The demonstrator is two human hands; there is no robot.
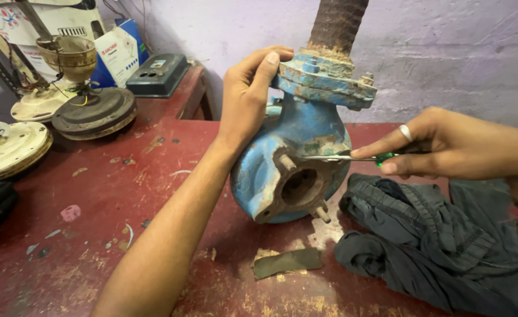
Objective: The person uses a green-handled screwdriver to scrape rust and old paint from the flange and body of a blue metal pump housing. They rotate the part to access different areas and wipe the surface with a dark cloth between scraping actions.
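While the left hand (248, 94) clasped the top flange of the blue pump casing (297, 158), fingers curled over its rusty rim, the right hand (452, 147) pinched a screwdriver (353, 157) with a green handle between thumb and fingers, closed tight on it. Its metal shaft reached leftward from the right hand to the casing's round, rust-brown face, with the tip touching just beside a protruding stud. Above the left hand's fingers, a corroded pipe (336, 23) rose from the flange. Under the right hand lay a crumpled dark grey cloth (429, 240) on the worn red table (124, 205), and below the casing a flat dark scrap (286, 262) lay apart from it. Far beyond the left forearm sat ceiling fan motors (89, 108) and a dark box (156, 75).
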